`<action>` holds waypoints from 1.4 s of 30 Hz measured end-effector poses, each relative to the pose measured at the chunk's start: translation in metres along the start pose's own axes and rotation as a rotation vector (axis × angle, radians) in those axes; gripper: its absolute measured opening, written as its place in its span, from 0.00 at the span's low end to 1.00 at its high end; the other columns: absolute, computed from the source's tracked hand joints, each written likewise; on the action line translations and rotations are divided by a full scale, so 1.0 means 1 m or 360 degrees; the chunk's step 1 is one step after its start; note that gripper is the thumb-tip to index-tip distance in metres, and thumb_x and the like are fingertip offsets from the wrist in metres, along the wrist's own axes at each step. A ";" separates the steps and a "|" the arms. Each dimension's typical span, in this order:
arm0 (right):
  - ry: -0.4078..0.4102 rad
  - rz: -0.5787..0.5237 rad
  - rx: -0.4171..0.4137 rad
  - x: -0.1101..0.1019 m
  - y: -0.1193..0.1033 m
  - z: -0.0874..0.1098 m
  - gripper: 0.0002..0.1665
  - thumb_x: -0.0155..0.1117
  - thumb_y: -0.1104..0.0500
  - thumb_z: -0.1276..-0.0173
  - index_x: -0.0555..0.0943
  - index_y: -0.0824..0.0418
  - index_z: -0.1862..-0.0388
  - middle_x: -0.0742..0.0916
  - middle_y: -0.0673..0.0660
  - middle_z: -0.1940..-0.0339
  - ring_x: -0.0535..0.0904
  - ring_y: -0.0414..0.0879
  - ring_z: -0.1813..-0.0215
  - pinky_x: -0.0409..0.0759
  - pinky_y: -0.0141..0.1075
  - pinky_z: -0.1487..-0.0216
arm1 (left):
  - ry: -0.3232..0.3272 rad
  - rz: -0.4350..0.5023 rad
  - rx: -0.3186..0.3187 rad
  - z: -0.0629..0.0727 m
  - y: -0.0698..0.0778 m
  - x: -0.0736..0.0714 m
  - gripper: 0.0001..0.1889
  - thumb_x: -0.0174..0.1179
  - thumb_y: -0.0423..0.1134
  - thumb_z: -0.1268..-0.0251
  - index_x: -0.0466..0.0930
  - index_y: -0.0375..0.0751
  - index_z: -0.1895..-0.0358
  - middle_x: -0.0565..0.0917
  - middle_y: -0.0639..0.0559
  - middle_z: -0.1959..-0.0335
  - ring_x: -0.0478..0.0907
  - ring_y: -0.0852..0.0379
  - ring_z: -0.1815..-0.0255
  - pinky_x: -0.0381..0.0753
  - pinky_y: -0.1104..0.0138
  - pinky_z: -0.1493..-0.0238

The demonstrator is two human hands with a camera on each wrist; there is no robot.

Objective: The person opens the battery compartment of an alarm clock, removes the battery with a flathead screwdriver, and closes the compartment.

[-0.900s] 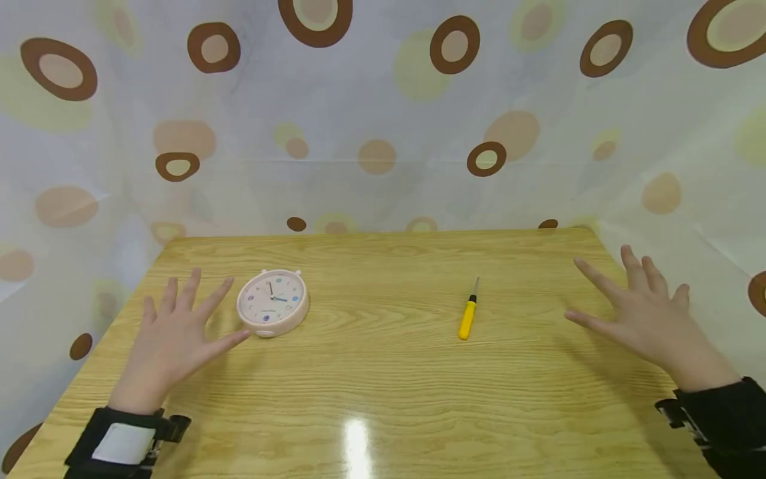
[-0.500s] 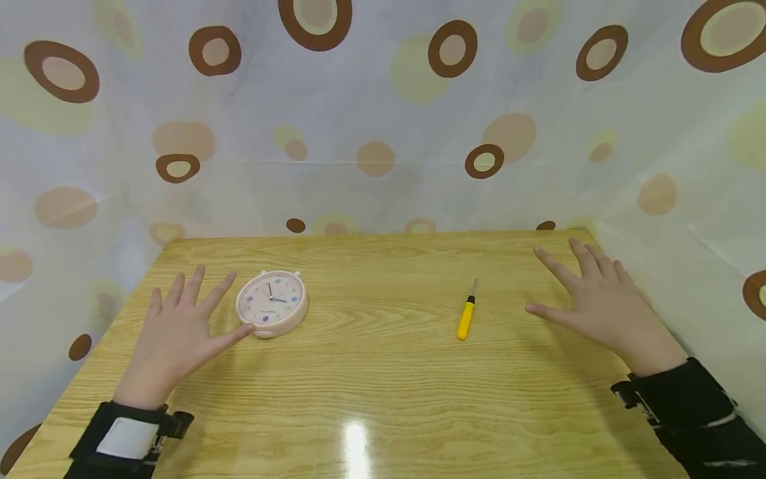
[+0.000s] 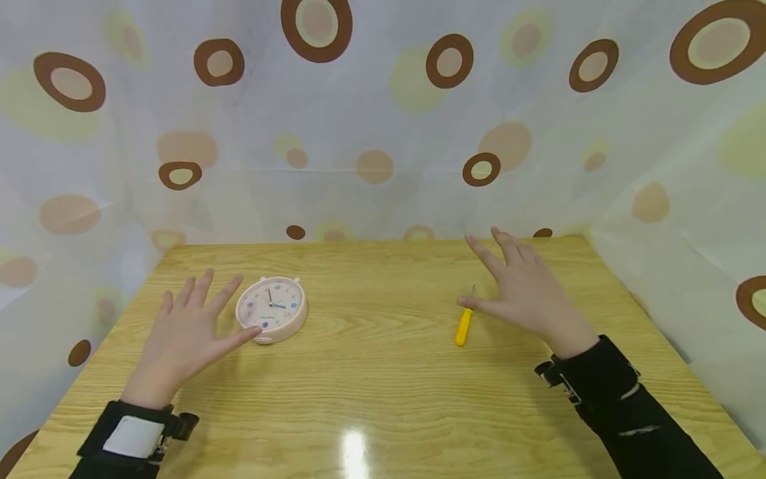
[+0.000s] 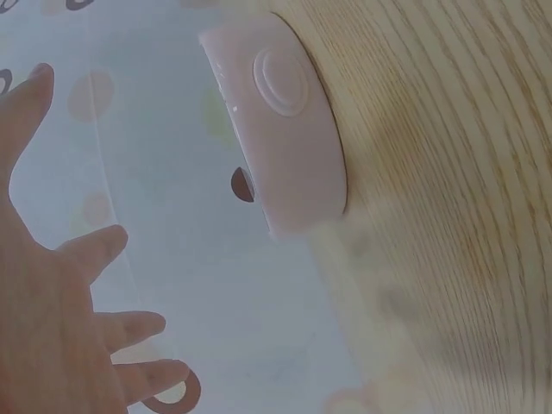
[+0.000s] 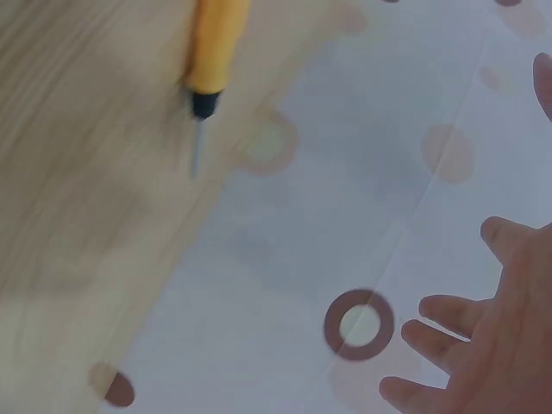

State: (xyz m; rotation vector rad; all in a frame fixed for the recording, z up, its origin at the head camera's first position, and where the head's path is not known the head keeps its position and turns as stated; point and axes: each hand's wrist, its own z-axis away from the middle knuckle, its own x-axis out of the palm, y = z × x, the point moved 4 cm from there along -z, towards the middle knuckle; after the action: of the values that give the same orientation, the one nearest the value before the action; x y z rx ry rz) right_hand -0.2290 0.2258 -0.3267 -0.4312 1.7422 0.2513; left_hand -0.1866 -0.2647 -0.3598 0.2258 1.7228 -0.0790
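A pale pink round clock (image 3: 270,309) lies face up at the left of the wooden table. My left hand (image 3: 184,338) hovers beside it with fingers spread, the thumb overlapping its near edge in the head view. In the left wrist view the side of the clock (image 4: 289,129) stands apart from the fingers. Toward the right lies a screwdriver (image 3: 463,327) with a yellow handle, black collar and thin metal shaft. Over it reaches my right hand (image 3: 529,293), fingers spread, its thumb covering part of the collar in the head view. The right wrist view shows the screwdriver (image 5: 216,52) apart from that hand.
The wooden table (image 3: 359,372) has a light grain and a bright reflection near its front. Behind it and along both sides hangs a pale cloth (image 3: 335,120) with brown, tan and yellow-green spots. Black straps circle both wrists.
My right hand has swept left from the table's right edge to above the screwdriver. My left hand has shifted only slightly to the right. Clock and screwdriver stay in place.
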 end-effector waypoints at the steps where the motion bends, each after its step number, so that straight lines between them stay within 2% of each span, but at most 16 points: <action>1: -0.0004 -0.0015 -0.0009 0.000 -0.005 -0.003 0.62 0.66 0.26 0.31 0.49 0.47 0.10 0.57 0.74 0.14 0.58 0.76 0.18 0.57 0.72 0.21 | 0.0000 0.0006 0.0005 0.000 0.001 0.000 0.54 0.61 0.77 0.38 0.59 0.50 0.15 0.55 0.24 0.17 0.53 0.16 0.20 0.50 0.21 0.26; 7: -0.0034 -0.0104 -0.0075 0.007 -0.035 -0.020 0.64 0.68 0.27 0.32 0.48 0.48 0.09 0.56 0.73 0.13 0.57 0.75 0.16 0.56 0.69 0.18 | -0.0018 0.0011 0.0020 -0.001 0.002 0.001 0.54 0.60 0.77 0.37 0.58 0.49 0.15 0.55 0.23 0.17 0.53 0.15 0.20 0.51 0.22 0.26; 17: -0.0057 -0.0157 -0.0222 0.031 -0.091 -0.045 0.68 0.66 0.23 0.34 0.48 0.52 0.10 0.57 0.72 0.13 0.62 0.72 0.18 0.64 0.66 0.20 | -0.0024 0.0023 0.0002 -0.004 -0.001 0.003 0.53 0.59 0.77 0.36 0.59 0.48 0.15 0.57 0.24 0.17 0.57 0.19 0.20 0.52 0.23 0.25; 20: -0.0076 -0.0138 -0.0302 0.042 -0.113 -0.054 0.68 0.64 0.21 0.35 0.47 0.53 0.10 0.59 0.71 0.13 0.62 0.70 0.17 0.64 0.63 0.19 | -0.0027 0.0029 0.0009 -0.006 -0.003 0.003 0.55 0.59 0.76 0.36 0.59 0.43 0.15 0.58 0.24 0.18 0.59 0.22 0.20 0.53 0.24 0.24; 24: -0.0096 -0.0130 -0.0387 0.049 -0.139 -0.065 0.69 0.64 0.20 0.36 0.48 0.52 0.10 0.61 0.69 0.13 0.61 0.67 0.16 0.63 0.61 0.17 | -0.0046 0.0037 0.0015 -0.009 -0.004 0.003 0.60 0.60 0.77 0.37 0.58 0.32 0.17 0.60 0.23 0.19 0.60 0.24 0.20 0.56 0.28 0.22; 29: -0.0165 -0.0132 -0.0423 0.055 -0.163 -0.076 0.69 0.64 0.19 0.36 0.48 0.51 0.09 0.61 0.67 0.13 0.60 0.65 0.14 0.61 0.59 0.16 | -0.0083 0.0091 -0.0016 -0.012 -0.005 0.006 0.64 0.63 0.77 0.39 0.57 0.21 0.20 0.62 0.21 0.21 0.62 0.23 0.21 0.59 0.32 0.22; 36: -0.0246 -0.0108 -0.0444 0.063 -0.187 -0.087 0.70 0.63 0.18 0.36 0.47 0.51 0.09 0.62 0.64 0.13 0.61 0.61 0.14 0.61 0.55 0.15 | -0.0154 0.0186 -0.0083 -0.014 -0.011 0.014 0.68 0.65 0.78 0.43 0.56 0.17 0.22 0.63 0.17 0.24 0.64 0.15 0.26 0.68 0.29 0.30; 42: -0.0215 -0.0146 -0.0447 0.071 -0.206 -0.101 0.70 0.67 0.20 0.37 0.48 0.51 0.10 0.66 0.64 0.15 0.65 0.61 0.16 0.64 0.53 0.16 | -0.0249 0.0274 -0.0106 -0.015 -0.014 0.021 0.67 0.66 0.77 0.42 0.56 0.18 0.21 0.67 0.16 0.27 0.68 0.17 0.28 0.77 0.31 0.39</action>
State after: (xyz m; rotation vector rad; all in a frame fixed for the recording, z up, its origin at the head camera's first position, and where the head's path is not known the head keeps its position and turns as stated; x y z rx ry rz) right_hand -0.2449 -0.0113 -0.3611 -0.6807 1.5557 0.4520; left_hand -0.2071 -0.2733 -0.3786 0.3096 1.5415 0.0854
